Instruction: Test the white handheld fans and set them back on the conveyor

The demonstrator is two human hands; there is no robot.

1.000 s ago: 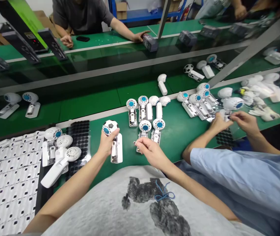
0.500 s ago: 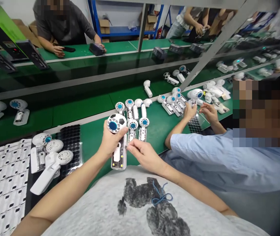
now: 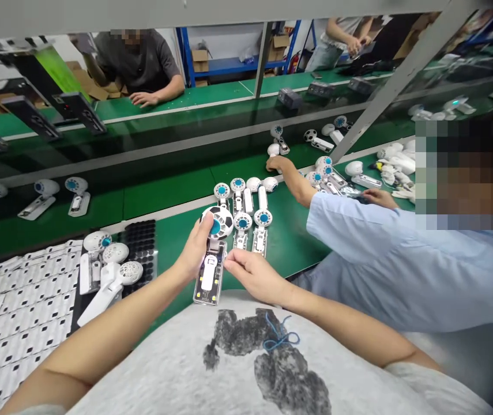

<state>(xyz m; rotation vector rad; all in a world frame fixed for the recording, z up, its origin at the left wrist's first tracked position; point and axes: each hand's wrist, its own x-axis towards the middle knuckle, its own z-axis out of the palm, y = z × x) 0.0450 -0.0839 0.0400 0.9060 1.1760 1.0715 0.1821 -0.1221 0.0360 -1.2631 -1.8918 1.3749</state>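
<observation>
A small handheld fan (image 3: 209, 282) with a football-patterned head and blue centre stands out in front of me. Its handle shows a dark circuit board with a white piece on it, under a clear edge. My left hand (image 3: 193, 249) is closed around its upper part, thumb on the head. My right hand (image 3: 257, 276) is closed in a pinch at the right edge of the handle; what its fingertips hold, if anything, is too small to make out. Just beyond lie several similar fans (image 3: 242, 222) in two rows on the green bench (image 3: 287, 242).
To the left are white fans (image 3: 115, 252), a sheet of black round pads (image 3: 139, 236) and a tray of white parts (image 3: 25, 311). A conveyor (image 3: 177, 190) carrying fans runs behind the bench. A co-worker's blue sleeve (image 3: 337, 222) is close on my right.
The fan's head has turned and its handle now faces me more squarely. My right hand stays by its edge. The co-worker's arm has reached forward to a fan on the conveyor.
</observation>
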